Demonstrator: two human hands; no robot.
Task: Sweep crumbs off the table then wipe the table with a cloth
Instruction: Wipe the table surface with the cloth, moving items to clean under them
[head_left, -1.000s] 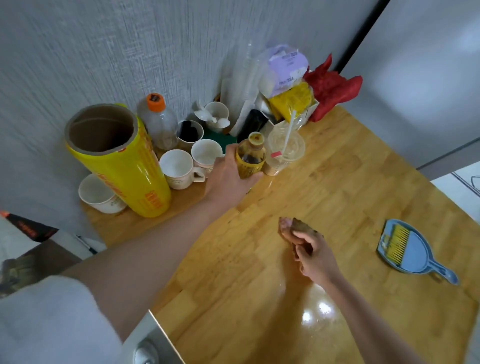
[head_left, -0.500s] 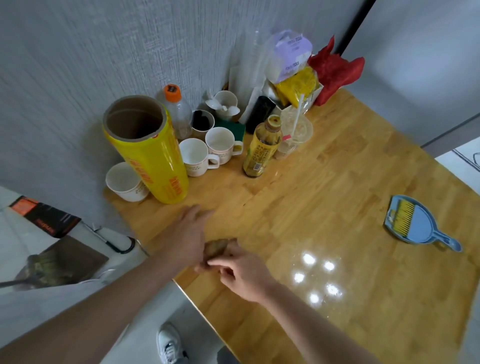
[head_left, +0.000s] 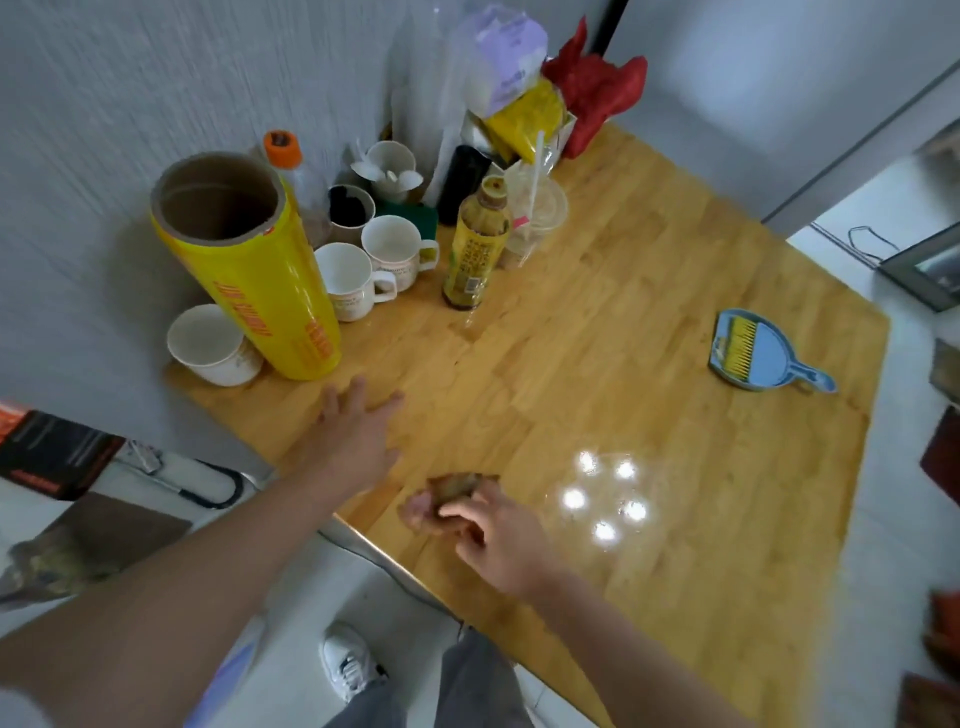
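Cloth (head_left: 457, 491), brownish and bunched, sits near the worktop's (head_left: 649, 374) near edge, pinched by the curled fingers (head_left: 470, 514) of the right hand (head_left: 501, 543). Left hand (head_left: 358, 434) lies flat, fingers spread, gripping nothing. A wide wipe toward the far-left corner could topple the yellow film roll (head_left: 260, 280) or tea bottle (head_left: 475, 249).

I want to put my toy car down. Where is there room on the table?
The bare wood between the brown drink bottle and the blue dustpan with its yellow brush is free, as is the near right side past the brown cloth. The back left corner by the yellow film roll is crowded.
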